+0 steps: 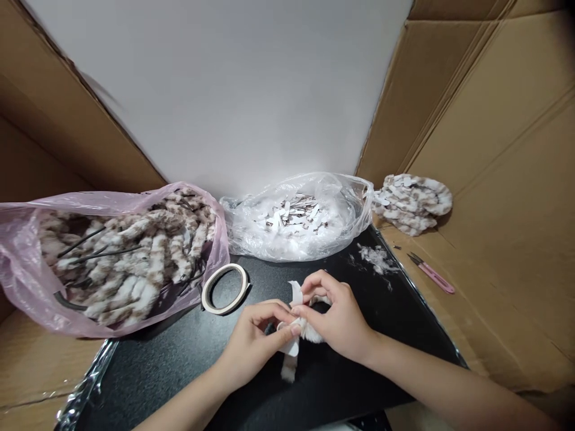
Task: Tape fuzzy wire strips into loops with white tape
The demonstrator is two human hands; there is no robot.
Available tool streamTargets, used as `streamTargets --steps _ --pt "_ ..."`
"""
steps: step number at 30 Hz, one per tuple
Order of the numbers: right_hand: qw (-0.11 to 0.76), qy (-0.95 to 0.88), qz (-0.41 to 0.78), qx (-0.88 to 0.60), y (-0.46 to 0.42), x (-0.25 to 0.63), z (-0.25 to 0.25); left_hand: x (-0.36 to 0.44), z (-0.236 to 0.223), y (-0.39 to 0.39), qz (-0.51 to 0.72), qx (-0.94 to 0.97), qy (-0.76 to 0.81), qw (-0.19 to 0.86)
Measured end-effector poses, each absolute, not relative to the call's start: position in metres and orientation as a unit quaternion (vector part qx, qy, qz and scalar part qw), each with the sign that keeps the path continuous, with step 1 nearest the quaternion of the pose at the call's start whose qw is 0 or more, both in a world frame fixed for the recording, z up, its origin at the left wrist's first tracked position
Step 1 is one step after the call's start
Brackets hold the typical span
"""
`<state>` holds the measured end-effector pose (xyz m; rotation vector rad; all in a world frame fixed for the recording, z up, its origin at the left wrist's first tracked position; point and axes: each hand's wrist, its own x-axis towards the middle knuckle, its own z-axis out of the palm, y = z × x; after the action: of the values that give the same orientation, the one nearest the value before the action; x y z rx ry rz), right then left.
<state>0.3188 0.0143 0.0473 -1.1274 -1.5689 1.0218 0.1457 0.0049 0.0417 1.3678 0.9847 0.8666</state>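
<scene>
Both of my hands meet low in the middle of a black table (179, 365). My left hand (254, 341) pinches a white paper strip and the fluffy white-and-brown furry piece (291, 359), whose tail hangs down below my fingers. My right hand (338, 317) is closed round the same furry piece, and a white tape strip (295, 292) sticks up between thumb and forefinger. A roll of tape (224, 288) lies flat just left of my hands.
A pink plastic bag (27, 281) full of furry pieces with black bands sits at the left. A clear bag (341, 209) of white paper scraps stands behind. A pile of furry pieces (413, 202) and pink snips (432, 273) lie on cardboard at the right. Fluff (376, 257) litters the table.
</scene>
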Motion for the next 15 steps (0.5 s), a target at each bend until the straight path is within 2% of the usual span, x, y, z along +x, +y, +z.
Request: streamTargets --steps 3,6,12,15 --pt "0.461 -0.666 0.367 -0.457 0.013 0.32 0.047 0.148 0.039 0.008 0.37 0.509 0.415 0.657" --pt "0.458 -0.685 0.339 -0.454 0.013 0.321 0.048 0.15 0.036 0.01 0.378 0.459 0.429 0.68" --pt "0.411 -0.642 0.449 -0.466 0.014 0.321 0.059 0.15 0.041 0.017 0.329 0.475 0.461 0.674" --pt "0.399 -0.651 0.436 -0.477 0.012 0.32 0.063 0.151 0.047 0.021 0.317 0.503 0.471 0.652"
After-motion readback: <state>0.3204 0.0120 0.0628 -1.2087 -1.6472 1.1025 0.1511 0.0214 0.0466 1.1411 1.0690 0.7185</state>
